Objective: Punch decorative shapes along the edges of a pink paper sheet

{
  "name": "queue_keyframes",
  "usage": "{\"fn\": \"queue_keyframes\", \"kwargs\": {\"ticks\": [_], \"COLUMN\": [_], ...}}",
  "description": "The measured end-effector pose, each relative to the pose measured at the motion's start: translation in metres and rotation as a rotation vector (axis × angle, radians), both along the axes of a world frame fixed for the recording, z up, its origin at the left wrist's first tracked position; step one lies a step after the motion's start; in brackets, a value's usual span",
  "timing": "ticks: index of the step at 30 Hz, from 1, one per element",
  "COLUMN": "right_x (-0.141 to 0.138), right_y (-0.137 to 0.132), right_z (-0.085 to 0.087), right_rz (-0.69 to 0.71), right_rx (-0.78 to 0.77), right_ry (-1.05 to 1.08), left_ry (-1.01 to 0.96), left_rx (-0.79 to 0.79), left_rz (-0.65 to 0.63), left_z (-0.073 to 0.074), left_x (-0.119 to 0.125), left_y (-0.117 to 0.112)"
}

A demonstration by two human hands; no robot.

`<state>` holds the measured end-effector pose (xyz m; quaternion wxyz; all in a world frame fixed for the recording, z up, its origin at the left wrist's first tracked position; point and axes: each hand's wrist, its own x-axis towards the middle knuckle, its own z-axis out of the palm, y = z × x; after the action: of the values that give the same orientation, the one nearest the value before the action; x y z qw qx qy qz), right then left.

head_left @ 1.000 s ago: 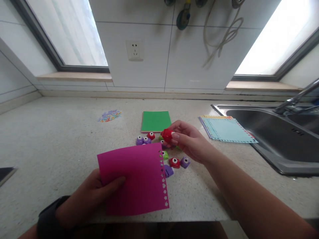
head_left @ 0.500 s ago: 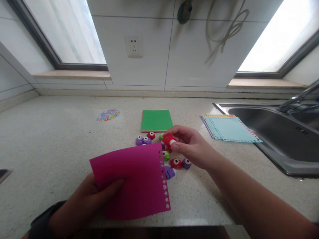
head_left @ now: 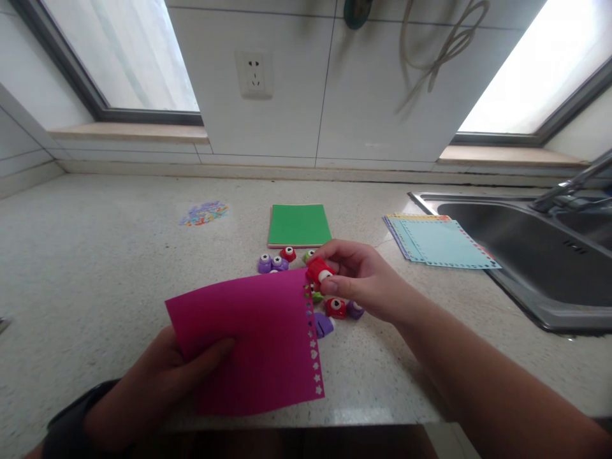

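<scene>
My left hand point(head_left: 191, 370) grips a magenta sheet of paper point(head_left: 248, 338) by its left side, thumb on top. Small punched shapes, among them stars and a heart, run down the sheet's right edge. In my right hand point(head_left: 356, 271) is a red craft punch point(head_left: 318, 271) with a white button, held between thumb and fingers at the sheet's upper right corner. Whether the paper sits in its slot I cannot tell. Below and behind the sheet lie several more punches: a red punch point(head_left: 335, 308), a purple punch point(head_left: 323, 325) on its side, and a purple punch point(head_left: 264, 262).
A stack of green paper point(head_left: 299, 225) lies behind the punches. Pale blue punched sheets point(head_left: 444, 242) overlap the rim of the steel sink point(head_left: 526, 255) at right. Tiny coloured paper cutouts point(head_left: 205, 213) form a pile at back left on the speckled countertop point(head_left: 95, 268).
My right hand has brought the red punch slightly left, up to the corner of the magenta sheet. The whole view has shifted a little; my left hand keeps its hold.
</scene>
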<state>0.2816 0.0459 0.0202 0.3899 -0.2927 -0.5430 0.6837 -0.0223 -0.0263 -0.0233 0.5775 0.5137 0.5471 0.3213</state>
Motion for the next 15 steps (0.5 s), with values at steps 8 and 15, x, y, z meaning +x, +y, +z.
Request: {"fn": "queue_keyframes", "kwargs": {"ticks": [8,15], "right_x": [-0.0010,-0.0040], "right_y": [-0.0025,-0.0054], "right_z": [0.0056,0.0044], "right_rz": [0.004,0.002], "right_rx": [-0.011,-0.092], "right_ry": [-0.143,-0.222], "left_ry": [0.021,0.037], "left_rx": [-0.001,-0.007], "left_rz": [-0.031,-0.048], "left_z": [-0.0019,0.0013], "left_x": [-0.0015,0.0004], "left_y": [0.0008,0.0010]}}
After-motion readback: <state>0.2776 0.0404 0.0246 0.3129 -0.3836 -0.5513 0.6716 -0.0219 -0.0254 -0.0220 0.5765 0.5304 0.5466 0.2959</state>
